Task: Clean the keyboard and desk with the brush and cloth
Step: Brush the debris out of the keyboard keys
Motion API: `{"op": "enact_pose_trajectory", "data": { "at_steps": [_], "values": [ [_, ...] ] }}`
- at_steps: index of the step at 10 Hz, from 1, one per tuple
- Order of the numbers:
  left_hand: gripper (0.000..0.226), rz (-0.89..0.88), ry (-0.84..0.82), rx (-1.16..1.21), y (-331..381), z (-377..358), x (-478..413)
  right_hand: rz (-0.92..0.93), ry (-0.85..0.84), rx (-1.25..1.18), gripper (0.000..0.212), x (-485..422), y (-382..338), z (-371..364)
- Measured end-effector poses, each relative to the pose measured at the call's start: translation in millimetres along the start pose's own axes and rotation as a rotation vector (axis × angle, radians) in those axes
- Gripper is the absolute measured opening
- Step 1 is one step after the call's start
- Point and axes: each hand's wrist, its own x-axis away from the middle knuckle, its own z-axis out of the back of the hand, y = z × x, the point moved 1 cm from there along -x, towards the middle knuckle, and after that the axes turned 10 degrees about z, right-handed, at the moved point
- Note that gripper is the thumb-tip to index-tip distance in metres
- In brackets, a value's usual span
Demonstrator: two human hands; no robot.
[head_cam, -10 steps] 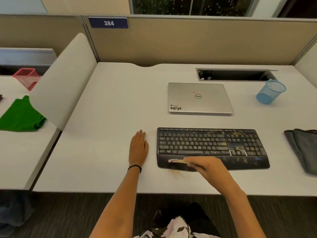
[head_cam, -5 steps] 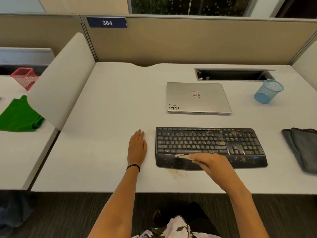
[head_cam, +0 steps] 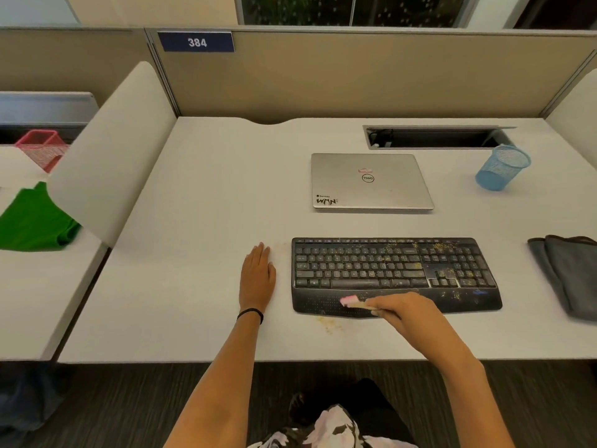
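Note:
A black keyboard [head_cam: 387, 270] lies near the front of the white desk [head_cam: 210, 195], with yellowish crumbs scattered mostly over its right half. My right hand [head_cam: 400, 310] grips a small brush [head_cam: 352, 302] with a pale handle and pink bristles, whose tip lies on the keyboard's palm rest. My left hand [head_cam: 256, 276] rests flat on the desk just left of the keyboard. A little pile of crumbs [head_cam: 328, 323] sits on the desk in front of the palm rest. A folded grey cloth [head_cam: 568, 273] lies at the desk's right edge.
A shut silver laptop [head_cam: 371, 182] lies behind the keyboard. A blue mesh cup [head_cam: 502, 168] stands at the back right, beside an open cable slot [head_cam: 436, 137]. Past the white divider [head_cam: 109, 150], the neighbouring desk holds a green cloth [head_cam: 32, 218] and a pink mesh basket [head_cam: 42, 148].
My right hand has moved the brush back and forth along the palm rest, and its tip now sits a little further right. The left hand has stayed put.

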Motion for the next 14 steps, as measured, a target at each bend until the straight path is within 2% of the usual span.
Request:
{"op": "enact_pose_trajectory", "data": {
  "at_steps": [2,3,6,7,8,9,10,11,12,13,14],
  "values": [
    [0.045,0.003,-0.005,0.004,-0.4,-0.2,0.0,0.012,-0.007,-0.017,0.024,3.1,-0.9,6.7],
    [0.045,0.004,-0.008,0.004,0.4,0.2,0.5,-0.015,0.087,-0.019,0.028,0.9,-0.4,4.4],
    [0.045,0.002,-0.007,0.009,1.2,1.6,1.4,0.014,0.026,-0.032,0.028,-3.1,-5.2,7.5],
    [0.044,0.005,-0.002,0.010,1.4,2.5,1.8,0.018,0.116,-0.059,0.028,-4.4,-9.0,6.0],
    [0.045,0.003,-0.001,0.012,3.0,3.3,2.3,0.078,0.218,0.012,0.028,-10.0,-16.0,1.8],
    [0.045,0.004,-0.002,0.015,2.7,3.2,2.3,0.118,0.180,0.041,0.028,-16.7,-19.6,-5.3],
    [0.045,0.010,-0.001,0.018,3.4,3.4,2.3,0.135,0.267,0.030,0.021,-17.9,-20.1,-8.3],
    [0.045,0.015,-0.005,0.017,2.9,3.4,2.2,0.057,0.404,0.173,0.014,-18.3,-18.9,-5.8],
    [0.045,0.015,-0.008,0.018,2.7,3.9,2.4,0.078,0.494,0.313,0.028,-21.8,-20.2,-7.1],
    [0.044,0.017,-0.006,0.015,2.5,3.9,1.7,0.130,0.531,0.318,0.026,-30.1,-20.1,-16.3],
    [0.044,0.009,0.002,0.012,3.1,4.6,2.1,0.205,0.498,0.248,0.021,-38.4,-26.1,-25.0]
  ]
}}
